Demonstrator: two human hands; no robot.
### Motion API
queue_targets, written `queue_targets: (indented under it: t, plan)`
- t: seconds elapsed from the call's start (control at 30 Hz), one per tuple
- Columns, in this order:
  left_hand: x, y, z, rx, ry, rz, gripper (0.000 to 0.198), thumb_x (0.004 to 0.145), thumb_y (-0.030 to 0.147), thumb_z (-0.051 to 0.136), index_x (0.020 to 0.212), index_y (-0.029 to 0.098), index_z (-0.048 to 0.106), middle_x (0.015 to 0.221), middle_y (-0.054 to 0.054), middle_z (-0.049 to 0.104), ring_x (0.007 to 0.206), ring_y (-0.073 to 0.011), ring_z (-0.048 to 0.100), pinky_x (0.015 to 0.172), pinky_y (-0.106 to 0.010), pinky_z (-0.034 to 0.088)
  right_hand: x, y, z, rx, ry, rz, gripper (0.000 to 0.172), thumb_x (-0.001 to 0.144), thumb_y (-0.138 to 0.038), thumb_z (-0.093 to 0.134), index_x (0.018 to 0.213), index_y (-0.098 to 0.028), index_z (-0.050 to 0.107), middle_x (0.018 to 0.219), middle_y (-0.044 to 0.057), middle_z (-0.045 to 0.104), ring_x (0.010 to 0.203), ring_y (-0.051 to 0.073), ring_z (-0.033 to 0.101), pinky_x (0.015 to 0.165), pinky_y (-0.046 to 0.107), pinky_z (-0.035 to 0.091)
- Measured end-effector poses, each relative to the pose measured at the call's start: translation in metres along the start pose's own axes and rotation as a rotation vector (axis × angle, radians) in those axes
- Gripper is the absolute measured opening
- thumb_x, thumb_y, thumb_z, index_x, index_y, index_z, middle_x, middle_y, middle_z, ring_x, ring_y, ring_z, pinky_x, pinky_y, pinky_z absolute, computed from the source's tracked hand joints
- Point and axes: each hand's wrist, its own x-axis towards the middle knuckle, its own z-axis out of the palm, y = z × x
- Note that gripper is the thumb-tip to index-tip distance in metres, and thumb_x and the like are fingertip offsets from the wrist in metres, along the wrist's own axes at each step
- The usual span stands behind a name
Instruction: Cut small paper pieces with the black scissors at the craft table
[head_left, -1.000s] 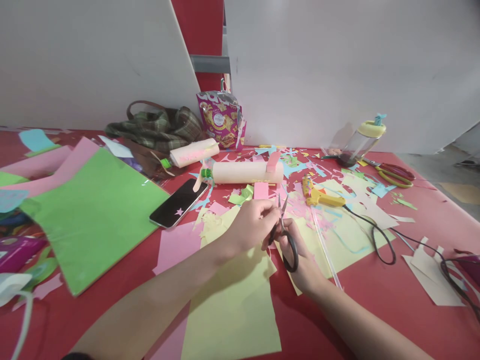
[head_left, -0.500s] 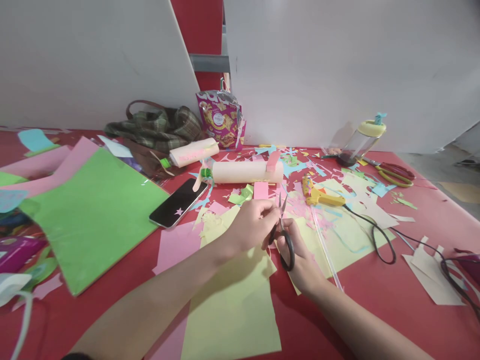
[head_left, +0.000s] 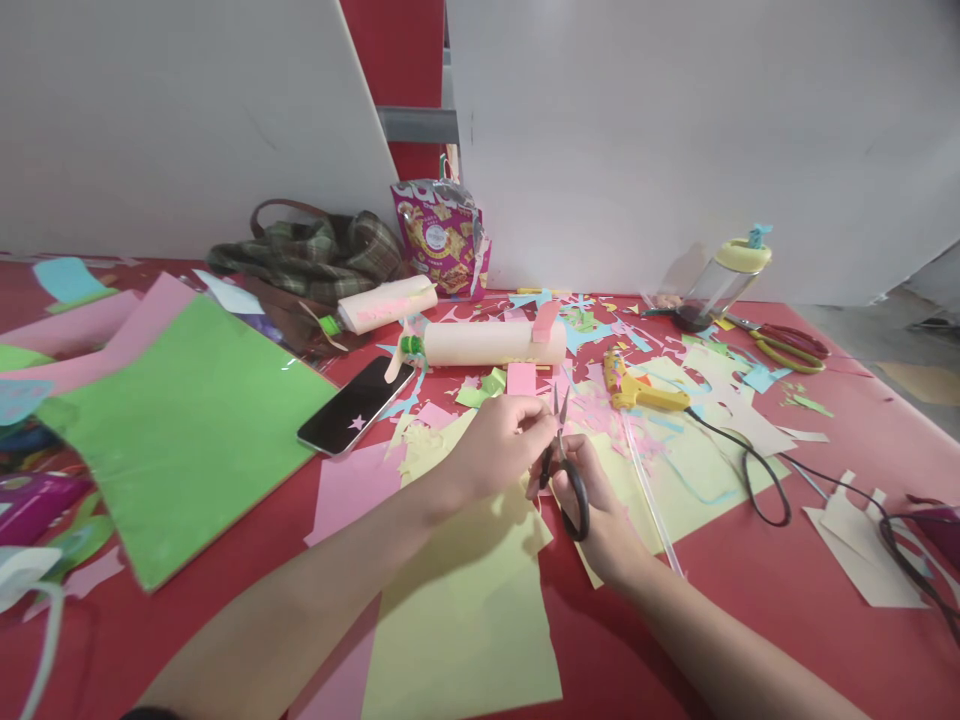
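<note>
My right hand (head_left: 589, 500) holds black-handled scissors (head_left: 576, 500), blades pointing up and slightly parted. Close against the blades on their left is my left hand (head_left: 506, 440), its thumb and fingers pinched together; whatever is between the fingertips is too small to make out. Under both hands lie pale yellow sheets (head_left: 465, 620) and a pink sheet (head_left: 349, 495). Beyond them is a cream paper roll (head_left: 480, 343) with a green cap and a pink strip on it. A phone (head_left: 352, 405) with a pink star on it lies left of my left hand.
A yellow glue gun (head_left: 652, 395) with a black cord lies at right, near a clear jar (head_left: 720, 285) and red-yellow scissors (head_left: 791, 348). Green sheets (head_left: 187, 430) cover the left. At the back stand a snack bag (head_left: 439, 240) and a plaid bag (head_left: 315, 255). Paper scraps are scattered across the middle.
My left hand has shifted very slightly up and left, and the scissor blades have tilted a little left. The objects on the table look the same.
</note>
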Motion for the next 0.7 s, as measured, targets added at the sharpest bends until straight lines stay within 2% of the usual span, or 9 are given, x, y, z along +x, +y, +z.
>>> queue_targets:
  t: [0.13,0.33,0.53,0.7]
  plan:
    - [0.0013,0.0015,-0.0019,0.059,0.048,0.023,0.024,0.072,0.021,0.036,0.049,0.016,0.038,0.044,0.005,0.045,0.043,-0.007,0.044,0.043,-0.018,0.032,0.0003,0.0012,0.0004,0.015,-0.013,-0.008,0.019,0.079,-0.042,0.039,0.08,-0.023,0.034,0.072,0.001,0.052,0.066,0.016,0.049,0.059,0.028,0.038]
    - [0.0019,0.0034,-0.0034,0.065,0.028,0.035,0.023,0.07,0.017,0.036,0.047,0.015,0.038,0.042,0.005,0.043,0.044,-0.0064,0.043,0.044,-0.016,0.03,0.0005,0.0005,0.0005,0.041,-0.032,-0.006,0.019,0.079,-0.042,0.04,0.079,-0.023,0.035,0.072,0.0,0.052,0.061,0.014,0.048,0.058,0.028,0.038]
    - [0.0034,0.0026,-0.0042,0.067,0.035,0.02,0.023,0.071,0.021,0.036,0.049,0.016,0.037,0.045,0.005,0.04,0.045,-0.0071,0.04,0.044,-0.017,0.029,0.0001,-0.0006,0.0006,0.068,-0.014,0.012,0.02,0.078,-0.041,0.043,0.078,-0.023,0.035,0.072,-0.001,0.052,0.059,0.013,0.048,0.058,0.027,0.039]
    - [0.0041,0.0026,-0.006,0.089,0.036,0.013,0.022,0.07,0.021,0.035,0.049,0.016,0.03,0.048,0.004,0.031,0.047,-0.0069,0.032,0.044,-0.018,0.024,0.0011,0.0034,0.0017,0.154,-0.001,0.037,0.019,0.078,-0.038,0.044,0.078,-0.023,0.034,0.068,-0.003,0.048,0.057,0.012,0.049,0.054,0.026,0.039]
